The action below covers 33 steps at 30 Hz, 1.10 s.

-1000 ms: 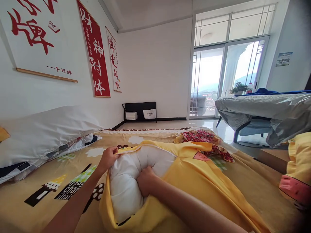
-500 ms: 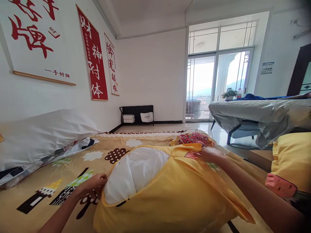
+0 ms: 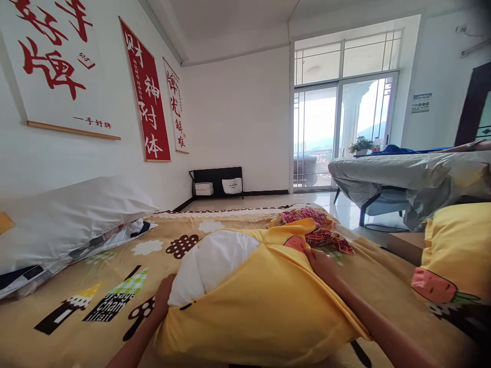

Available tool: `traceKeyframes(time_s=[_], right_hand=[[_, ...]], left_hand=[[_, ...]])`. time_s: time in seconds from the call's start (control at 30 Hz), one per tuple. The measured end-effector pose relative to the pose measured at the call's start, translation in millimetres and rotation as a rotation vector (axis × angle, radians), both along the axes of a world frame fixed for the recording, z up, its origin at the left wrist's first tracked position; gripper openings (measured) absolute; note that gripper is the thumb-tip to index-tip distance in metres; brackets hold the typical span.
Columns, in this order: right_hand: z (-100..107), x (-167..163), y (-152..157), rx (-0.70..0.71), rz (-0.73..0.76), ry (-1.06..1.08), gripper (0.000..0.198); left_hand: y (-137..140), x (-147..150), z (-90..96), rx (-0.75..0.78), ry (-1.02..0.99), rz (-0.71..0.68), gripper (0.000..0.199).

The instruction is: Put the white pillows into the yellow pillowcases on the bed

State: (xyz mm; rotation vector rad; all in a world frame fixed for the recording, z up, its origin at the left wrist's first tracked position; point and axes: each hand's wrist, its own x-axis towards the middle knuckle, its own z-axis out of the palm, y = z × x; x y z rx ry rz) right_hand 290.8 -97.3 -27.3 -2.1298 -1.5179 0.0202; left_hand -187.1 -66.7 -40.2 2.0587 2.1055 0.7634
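A yellow pillowcase (image 3: 264,301) lies in front of me on the bed, partly around a white pillow (image 3: 213,266). The white pillow bulges out through the case's opening at the upper left. My right hand (image 3: 322,265) is closed on the case's upper right edge, beside a pink strawberry-like print. My left hand (image 3: 165,291) presses against the left end, where case and white pillow meet; its fingers are hidden behind them. A red plaid cloth (image 3: 333,237) lies just beyond my right hand.
The bed's tan printed sheet (image 3: 149,271) spreads all around. Another white pillow (image 3: 88,209) rests at the left by the wall. At the right is a yellow pillow (image 3: 460,250) with a similar print. Behind it stands a table with a grey cover (image 3: 406,174).
My left hand has moved forward, its fingers now out of sight behind the pillow. My right hand has come down and left along the case. Less white pillow shows, and more plaid cloth does.
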Motion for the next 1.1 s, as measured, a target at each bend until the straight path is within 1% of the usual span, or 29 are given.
traceKeyframes(time_s=[0.07, 0.1, 0.17, 0.23, 0.3, 0.37, 0.4, 0.43, 0.47, 0.5, 0.53, 0.6, 0.67, 0.7, 0.73, 0.77, 0.8, 0.83, 0.87, 0.9, 0.93, 0.97, 1.0, 1.03, 1.07, 1.1], right_hand=[[-10, 5, -9, -0.028, -0.024, 0.015, 0.051], [-13, 8, -13, -0.036, -0.036, 0.019, 0.051], [-15, 14, -19, -0.032, -0.056, 0.018, 0.052], [-8, 22, -22, -0.014, -0.062, 0.006, 0.052], [4, 28, -19, 0.004, -0.043, -0.006, 0.05], [18, 33, -11, 0.015, -0.009, -0.013, 0.05], [23, 35, -5, 0.018, 0.009, -0.014, 0.049], [28, 37, 1, 0.021, 0.026, -0.015, 0.048], [31, 39, 7, 0.021, 0.041, -0.014, 0.047], [33, 42, 12, 0.016, 0.052, -0.011, 0.046], [34, 45, 17, 0.005, 0.063, -0.003, 0.046], [35, 50, 22, -0.036, 0.087, 0.022, 0.049], [38, 47, 20, -0.067, 0.123, 0.042, 0.052], [42, 41, 18, -0.061, 0.144, 0.041, 0.052], [47, 32, 14, -0.018, 0.171, 0.03, 0.05], [53, 18, 9, 0.058, 0.206, 0.006, 0.046], [61, 0, 3, 0.163, 0.256, -0.034, 0.042], [71, -20, -3, 0.314, 0.33, -0.082, 0.036], [80, -42, -9, 0.433, 0.421, -0.151, 0.031], [89, -63, -15, 0.467, 0.534, -0.231, 0.028], [97, -83, -20, 0.446, 0.65, -0.292, 0.025], [103, -99, -23, 0.396, 0.757, -0.337, 0.024], [106, -111, -25, 0.348, 0.825, -0.371, 0.023], [106, -120, -26, 0.302, 0.859, -0.393, 0.024], [104, -123, -26, 0.262, 0.856, -0.406, 0.026], [99, -123, -25, 0.228, 0.821, -0.414, 0.029]], left_hand=[[0, 0, 2.1, 0.004, 0.032, 0.035, 0.012], [0, -1, 5.6, 0.022, 0.041, 0.043, 0.011], [4, -6, 20.1, 0.084, 0.044, 0.044, 0.011], [11, -13, 45.1, 0.156, 0.026, 0.059, 0.021], [20, -21, 77.5, 0.232, -0.007, 0.1, 0.03], [27, -27, 109.5, 0.332, -0.038, 0.16, 0.032], [29, -28, 122.2, 0.38, -0.048, 0.187, 0.031], [30, -27, 131.1, 0.42, -0.05, 0.201, 0.03], [31, -25, 135.3, 0.447, -0.044, 0.198, 0.029], [31, -22, 134.3, 0.458, -0.032, 0.176, 0.029], [30, -17, 128.2, 0.453, -0.012, 0.139, 0.029], [26, -8, 103.6, 0.433, 0.001, 0.028, 0.029], [23, 1, 72.7, 0.447, -0.06, -0.07, 0.027], [22, 6, 59.4, 0.475, -0.119, -0.087, 0.027], [21, 10, 49.5, 0.505, -0.176, -0.087, 0.027], [20, 15, 43.8, 0.536, -0.225, -0.074, 0.027], [19, 19, 42.7, 0.562, -0.253, -0.052, 0.028], [17, 24, 45.6, 0.587, -0.261, -0.034, 0.027], [15, 29, 51.7, 0.617, -0.254, -0.021, 0.027], [12, 33, 59.9, 0.657, -0.237, -0.009, 0.027], [9, 37, 68.7, 0.709, -0.219, 0.001, 0.027], [6, 40, 77.2, 0.769, -0.207, 0.012, 0.028], [3, 42, 84.6, 0.83, -0.202, 0.022, 0.03], [2, 42, 90.3, 0.88, -0.205, 0.035, 0.031], [2, 40, 94.0, 0.9, -0.209, 0.045, 0.031], [4, 37, 95.8, 0.874, -0.208, 0.049, 0.031]])
